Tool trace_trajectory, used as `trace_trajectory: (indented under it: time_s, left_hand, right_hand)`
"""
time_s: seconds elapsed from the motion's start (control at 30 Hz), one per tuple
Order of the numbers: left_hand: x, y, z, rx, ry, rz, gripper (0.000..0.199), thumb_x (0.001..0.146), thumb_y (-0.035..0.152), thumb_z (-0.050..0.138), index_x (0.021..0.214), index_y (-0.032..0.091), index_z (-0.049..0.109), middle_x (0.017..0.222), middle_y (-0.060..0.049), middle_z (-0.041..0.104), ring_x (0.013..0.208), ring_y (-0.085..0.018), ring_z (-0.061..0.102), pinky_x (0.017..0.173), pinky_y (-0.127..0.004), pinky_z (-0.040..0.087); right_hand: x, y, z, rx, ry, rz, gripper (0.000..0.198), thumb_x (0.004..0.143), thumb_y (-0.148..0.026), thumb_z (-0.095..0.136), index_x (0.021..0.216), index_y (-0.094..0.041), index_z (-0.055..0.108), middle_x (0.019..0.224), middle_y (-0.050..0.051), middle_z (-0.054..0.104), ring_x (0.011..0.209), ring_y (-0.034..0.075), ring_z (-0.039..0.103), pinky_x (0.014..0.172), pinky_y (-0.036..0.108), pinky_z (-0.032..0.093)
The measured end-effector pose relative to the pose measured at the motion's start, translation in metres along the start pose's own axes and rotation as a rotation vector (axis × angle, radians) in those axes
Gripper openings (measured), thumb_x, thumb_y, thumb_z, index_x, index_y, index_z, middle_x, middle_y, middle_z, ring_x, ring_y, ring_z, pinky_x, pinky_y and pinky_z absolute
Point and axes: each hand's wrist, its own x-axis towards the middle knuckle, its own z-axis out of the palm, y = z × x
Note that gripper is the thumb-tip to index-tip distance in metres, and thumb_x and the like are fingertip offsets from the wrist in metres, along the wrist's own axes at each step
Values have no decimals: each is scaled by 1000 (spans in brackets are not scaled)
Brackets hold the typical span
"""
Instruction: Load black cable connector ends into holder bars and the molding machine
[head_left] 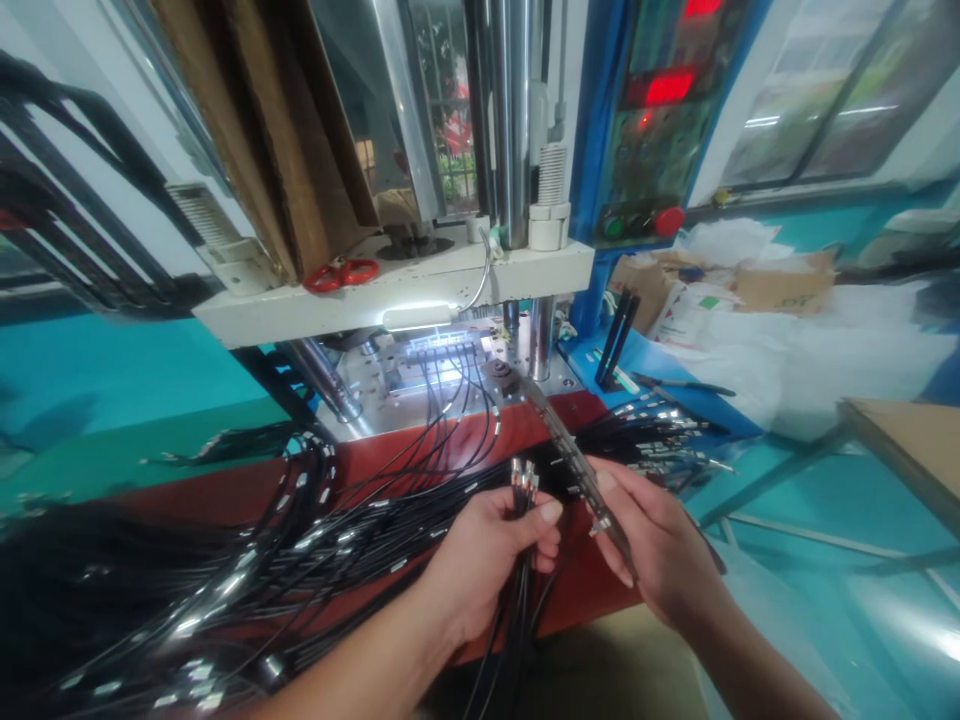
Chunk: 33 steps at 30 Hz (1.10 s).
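My left hand point(487, 550) is closed round a bunch of thin black cables point(517, 590). Their metal connector ends point(524, 476) stick up above my thumb, and the cables hang down below. In my right hand point(656, 535) is a long, narrow dark metal bar point(562, 440) with small fittings along it. It slants up and left, its far end near the press bed. Black cables with white tags point(360, 535) lie across the red table point(480, 435) beyond my left hand. More cable ends point(675, 430) lie behind my right hand.
Ahead stands a press with a white crosspiece point(517, 268), red-handled scissors point(341, 274) on it and a lit lamp point(420, 316) below. Several cables run from a fixture point(442, 352) on the press bed. A control panel with a red button point(669, 221) and white bags point(810, 350) are at right.
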Motion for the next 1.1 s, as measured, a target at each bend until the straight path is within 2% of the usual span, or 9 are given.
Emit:
trace_trajectory:
  time_s: [0.1,0.2,0.5,0.63,0.83,1.1]
  left_hand:
    - [-2,0,-2,-63,6,-50,30,78,34,69,95,12,58,73,-1,57,59,-7,52,57,-20,42]
    - [-3,-1,-1,-52,23,-43,26,80,32,66,97,14,57,73,1,55,56,-6,51,54,-19,39]
    - [3,-5,9,84,20,-57,23,77,34,66,82,15,54,66,3,52,43,-3,41,39,-17,29]
    - [5,-8,9,125,10,-84,22,76,33,67,81,14,56,65,3,51,42,-2,40,38,-16,28]
    - [5,-9,8,147,-21,-76,21,76,33,66,79,14,58,62,3,51,42,-2,39,38,-16,28]
    - [5,-8,10,135,-2,-72,21,75,32,67,74,14,57,61,3,50,41,-3,40,37,-16,26]
  right_hand:
    - [-2,-2,-3,42,-44,19,56,93,-54,44,133,-15,52,42,-5,47,32,9,36,31,18,26]
    - [-2,-2,-3,48,-78,35,58,91,-54,46,133,-14,52,45,-4,50,33,9,38,32,19,28]
    - [1,4,-4,34,-79,39,57,91,-53,47,133,-15,52,45,-4,51,32,9,38,31,18,28]
    - [-1,-4,-5,10,-136,61,57,92,-52,47,133,-14,51,44,-4,50,34,9,39,32,18,29]
    - [-2,-5,-4,-15,-138,78,58,90,-55,47,132,-15,53,43,-5,47,34,10,39,32,18,30]
    - [-3,-5,-1,-64,-135,30,59,90,-56,47,131,-13,54,45,-4,48,37,10,41,34,18,30]
